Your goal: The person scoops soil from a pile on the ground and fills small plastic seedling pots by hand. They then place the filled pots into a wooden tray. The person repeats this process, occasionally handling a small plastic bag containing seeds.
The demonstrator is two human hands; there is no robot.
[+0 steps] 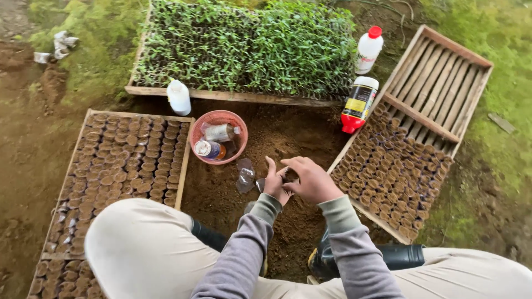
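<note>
Seated person, knees at the lower edge of the frame. At centre, the left hand (275, 182) and right hand (311, 180) meet above loose brown soil (288, 221); both curl around something small held between them, too hidden to identify. Just left of the hands lies a clear plastic bag (244, 175). Beyond it, a pink bowl (206, 119) holds bottles. Left: a wooden tray of soil-filled pots (124, 160). Right: a second tray (399, 166), partly filled. Top: a seedling bed (249, 44), three bottles beside it.
</note>
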